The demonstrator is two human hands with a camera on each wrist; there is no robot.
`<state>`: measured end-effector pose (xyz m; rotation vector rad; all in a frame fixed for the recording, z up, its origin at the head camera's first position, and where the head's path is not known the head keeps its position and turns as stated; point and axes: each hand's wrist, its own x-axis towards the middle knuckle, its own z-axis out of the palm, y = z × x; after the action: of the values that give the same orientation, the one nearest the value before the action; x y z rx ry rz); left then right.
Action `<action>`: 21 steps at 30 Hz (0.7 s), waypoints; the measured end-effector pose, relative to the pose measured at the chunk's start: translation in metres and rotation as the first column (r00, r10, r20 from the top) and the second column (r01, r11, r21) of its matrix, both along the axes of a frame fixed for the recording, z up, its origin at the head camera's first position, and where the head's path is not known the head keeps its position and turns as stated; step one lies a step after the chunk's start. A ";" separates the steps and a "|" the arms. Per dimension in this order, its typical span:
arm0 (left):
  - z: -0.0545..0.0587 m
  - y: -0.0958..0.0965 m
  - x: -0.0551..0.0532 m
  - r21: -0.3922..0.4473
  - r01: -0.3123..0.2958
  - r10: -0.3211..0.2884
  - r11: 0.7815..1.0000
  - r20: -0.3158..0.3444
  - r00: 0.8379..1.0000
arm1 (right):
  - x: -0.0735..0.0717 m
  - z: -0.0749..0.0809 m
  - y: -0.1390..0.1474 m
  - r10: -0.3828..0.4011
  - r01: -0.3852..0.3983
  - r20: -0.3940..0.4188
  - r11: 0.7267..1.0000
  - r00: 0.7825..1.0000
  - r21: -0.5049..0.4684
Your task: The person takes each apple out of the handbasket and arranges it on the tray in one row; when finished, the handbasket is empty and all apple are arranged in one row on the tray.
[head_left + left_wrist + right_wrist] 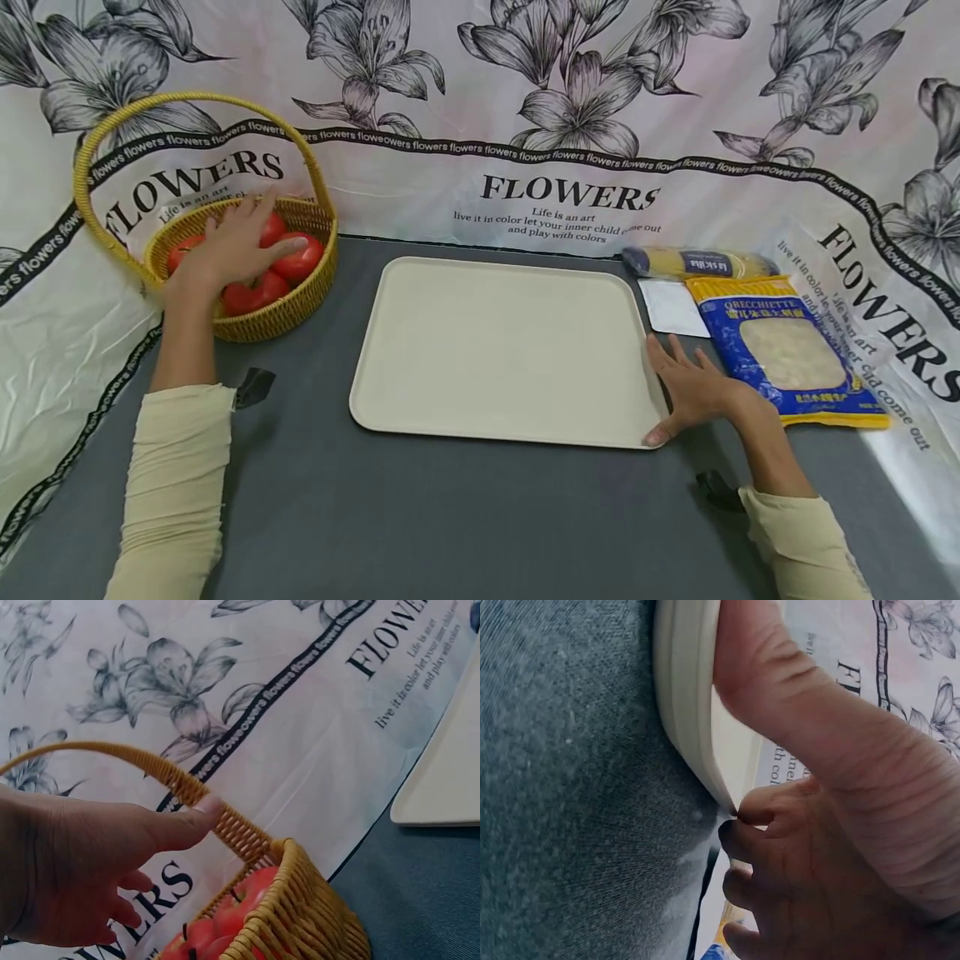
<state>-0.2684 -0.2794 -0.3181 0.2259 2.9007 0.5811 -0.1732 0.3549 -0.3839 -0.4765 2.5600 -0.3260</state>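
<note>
My left hand (236, 242) is over the wicker basket (303, 304), its fingers spread above several red apples (298, 260). In the left wrist view the thumb overlaps the tall basket handle (139, 759), and dark stems show on the apples (241, 896). A cream rectangular tray (502, 354) lies flat in the middle of the table. At its right edge is my right hand (693, 387), fingers spread and thumb at the near corner. The right wrist view has that thumb (780, 682) across the tray rim (686, 682), with the other fingers just beyond the edge.
Right of the tray lies a blue and yellow orecchiette bag (795, 350). Behind it are a long pasta packet (701, 263) and a white flat square (673, 307). A flower-printed sheet (420, 192) rises along the back and sides of the grey table (465, 517).
</note>
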 end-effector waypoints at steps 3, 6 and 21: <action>-0.002 -0.008 -0.004 0.024 0.004 -0.004 1.000 0.021 1.000 | 0.000 0.001 0.000 0.008 -0.006 0.040 0.999 0.999 -0.033; -0.005 -0.013 -0.006 0.038 0.000 -0.003 0.999 0.068 0.998 | 0.000 0.001 0.000 0.016 -0.013 0.075 0.999 0.997 -0.050; -0.021 -0.007 -0.020 0.012 0.067 -0.068 0.998 0.088 0.994 | -0.003 0.007 -0.009 0.032 -0.037 0.097 0.998 0.995 0.051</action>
<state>-0.2881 -0.2861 -0.3393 0.2909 2.7941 0.5776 -0.1760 0.3459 -0.3769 -0.4738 2.4580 -0.2621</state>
